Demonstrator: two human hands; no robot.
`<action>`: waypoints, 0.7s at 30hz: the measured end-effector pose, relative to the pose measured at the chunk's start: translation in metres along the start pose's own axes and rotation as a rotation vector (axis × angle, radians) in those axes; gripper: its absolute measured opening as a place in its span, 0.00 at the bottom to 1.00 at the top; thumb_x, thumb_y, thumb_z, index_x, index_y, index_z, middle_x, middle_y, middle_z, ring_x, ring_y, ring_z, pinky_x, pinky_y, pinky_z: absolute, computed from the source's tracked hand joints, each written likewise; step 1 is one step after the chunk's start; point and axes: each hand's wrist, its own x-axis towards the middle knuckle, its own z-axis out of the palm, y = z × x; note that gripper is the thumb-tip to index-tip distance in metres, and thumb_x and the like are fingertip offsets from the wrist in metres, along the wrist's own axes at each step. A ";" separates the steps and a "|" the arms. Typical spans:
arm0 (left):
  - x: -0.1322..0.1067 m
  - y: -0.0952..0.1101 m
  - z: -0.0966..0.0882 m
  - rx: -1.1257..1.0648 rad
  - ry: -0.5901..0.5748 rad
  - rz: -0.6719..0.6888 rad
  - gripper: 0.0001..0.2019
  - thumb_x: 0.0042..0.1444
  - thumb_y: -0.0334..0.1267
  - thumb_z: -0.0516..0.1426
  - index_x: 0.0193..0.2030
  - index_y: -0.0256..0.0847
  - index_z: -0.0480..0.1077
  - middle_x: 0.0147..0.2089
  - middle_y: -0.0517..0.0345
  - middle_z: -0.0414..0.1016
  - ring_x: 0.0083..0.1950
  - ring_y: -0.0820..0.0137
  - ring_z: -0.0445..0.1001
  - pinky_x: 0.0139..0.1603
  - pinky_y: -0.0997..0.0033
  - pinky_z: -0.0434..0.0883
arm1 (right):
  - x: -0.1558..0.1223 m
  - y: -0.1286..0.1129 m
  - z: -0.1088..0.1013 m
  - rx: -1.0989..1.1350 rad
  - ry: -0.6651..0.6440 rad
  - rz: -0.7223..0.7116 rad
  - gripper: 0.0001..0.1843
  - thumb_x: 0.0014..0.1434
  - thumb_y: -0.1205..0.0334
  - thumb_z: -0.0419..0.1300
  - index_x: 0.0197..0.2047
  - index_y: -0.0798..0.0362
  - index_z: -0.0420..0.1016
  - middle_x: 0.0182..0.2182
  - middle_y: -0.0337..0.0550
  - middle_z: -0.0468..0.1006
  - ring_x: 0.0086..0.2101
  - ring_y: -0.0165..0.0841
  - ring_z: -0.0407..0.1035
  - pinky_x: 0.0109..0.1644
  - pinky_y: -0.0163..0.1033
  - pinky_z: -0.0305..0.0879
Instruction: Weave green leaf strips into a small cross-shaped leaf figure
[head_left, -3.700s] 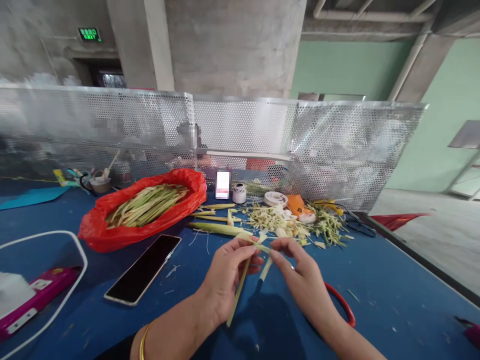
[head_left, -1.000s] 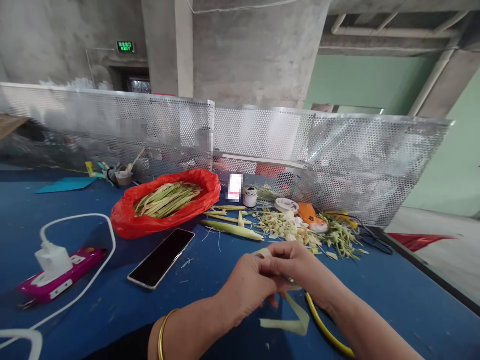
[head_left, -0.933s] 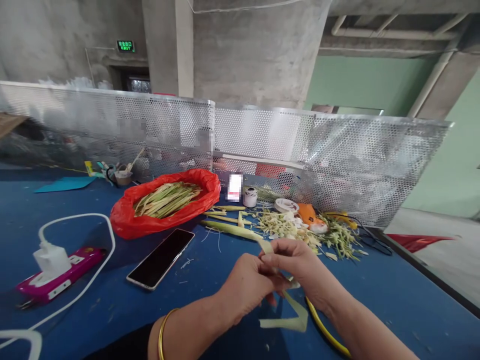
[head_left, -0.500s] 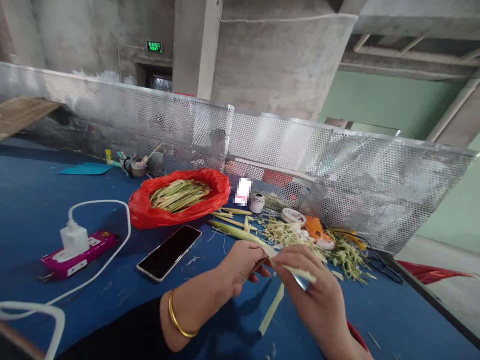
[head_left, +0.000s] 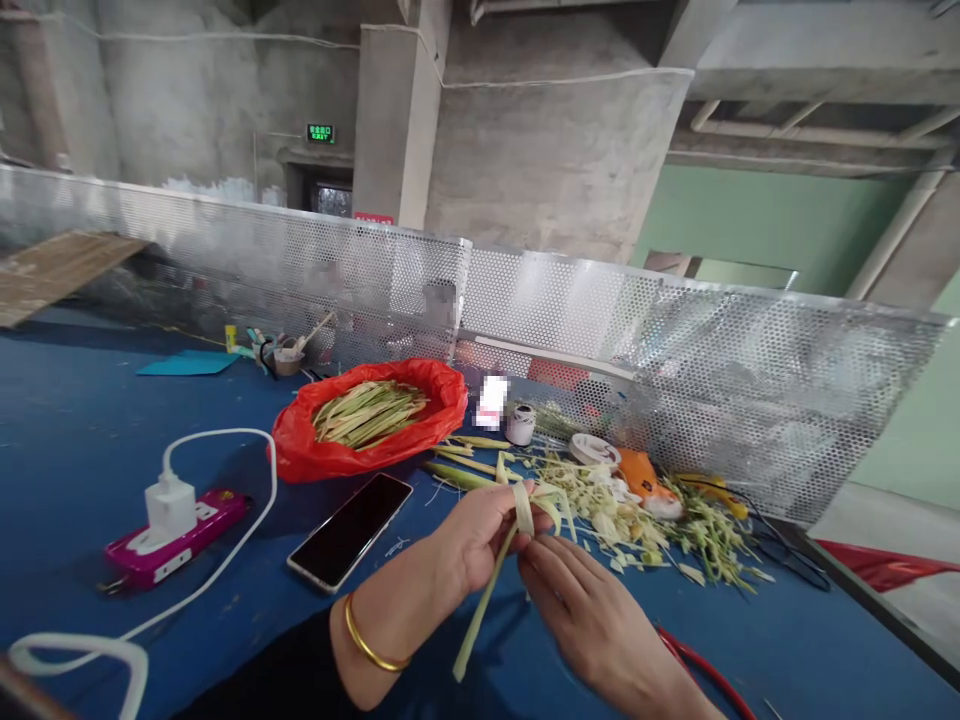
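My left hand (head_left: 472,535) pinches a pale green leaf strip (head_left: 484,600) near its folded, looped top, and the long end hangs down toward me. My right hand (head_left: 581,610) sits just below and to the right, its fingertips on the same strip beside the fold. A gold bangle (head_left: 364,645) circles my left wrist. Both hands hover over the blue table (head_left: 90,440).
A red plastic bag (head_left: 375,425) of leaf strips lies behind a black phone (head_left: 351,528). Leaf scraps (head_left: 637,510) are piled to the right, a pink power strip with a white charger (head_left: 176,520) to the left. A red-handled tool (head_left: 701,670) lies under my right wrist. A perforated metal screen (head_left: 600,330) closes the back.
The strip's free end, earlier drawn across to the right by my right hand, now stands folded into a loop at my left fingertips. The view has shifted so the table items sit further right.
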 end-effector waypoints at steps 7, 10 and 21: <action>-0.008 -0.001 0.006 -0.124 0.018 -0.024 0.09 0.52 0.39 0.61 0.25 0.37 0.71 0.26 0.56 0.73 0.28 0.74 0.69 0.31 0.76 0.65 | 0.005 -0.004 -0.007 -0.060 -0.007 -0.078 0.16 0.65 0.74 0.45 0.44 0.61 0.73 0.26 0.46 0.79 0.24 0.33 0.72 0.29 0.39 0.67; -0.010 -0.012 0.011 -0.129 -0.047 -0.044 0.12 0.48 0.42 0.62 0.22 0.36 0.68 0.22 0.57 0.69 0.24 0.75 0.65 0.25 0.75 0.59 | 0.009 -0.010 0.000 -0.142 0.101 -0.002 0.19 0.65 0.74 0.43 0.39 0.55 0.75 0.26 0.45 0.78 0.25 0.34 0.72 0.32 0.40 0.66; -0.011 -0.022 0.016 -0.041 0.005 0.181 0.15 0.40 0.47 0.67 0.24 0.36 0.73 0.23 0.58 0.70 0.25 0.75 0.64 0.28 0.75 0.63 | 0.002 -0.005 -0.001 0.276 0.298 0.511 0.09 0.64 0.68 0.52 0.38 0.51 0.74 0.33 0.46 0.78 0.35 0.36 0.73 0.41 0.40 0.67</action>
